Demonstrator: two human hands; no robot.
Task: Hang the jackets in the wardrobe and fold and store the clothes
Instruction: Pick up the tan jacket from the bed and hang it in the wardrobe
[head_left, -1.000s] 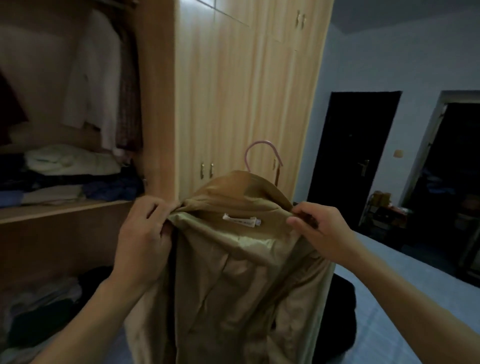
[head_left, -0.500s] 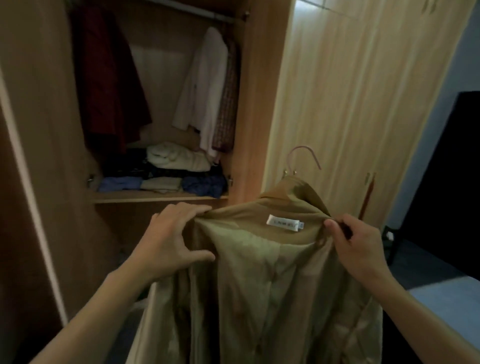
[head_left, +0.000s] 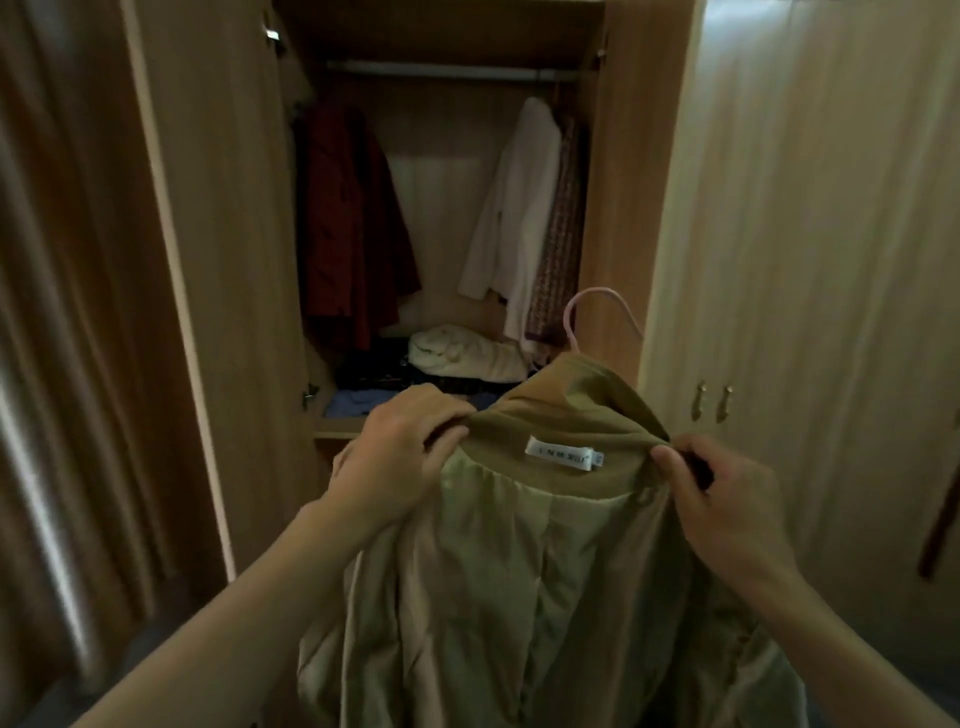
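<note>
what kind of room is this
Most likely a bedroom or dressing area: an open wooden wardrobe with garments on its hanging rail, folded clothes on its shelf, and closed cupboard doors alongside.

Arms: two forearms come up from the lower corners of the head view, both bare to the edge of the picture, with no sleeve on either.
Left hand (head_left: 395, 457): bare, no glove, no ring or band on the fingers that show.
Right hand (head_left: 727, 514): bare likewise, with short plain nails on the thumb and forefinger.
Wrists: nothing worn on either, no watch, strap or bracelet.
Rest of the body: out of view.
</note>
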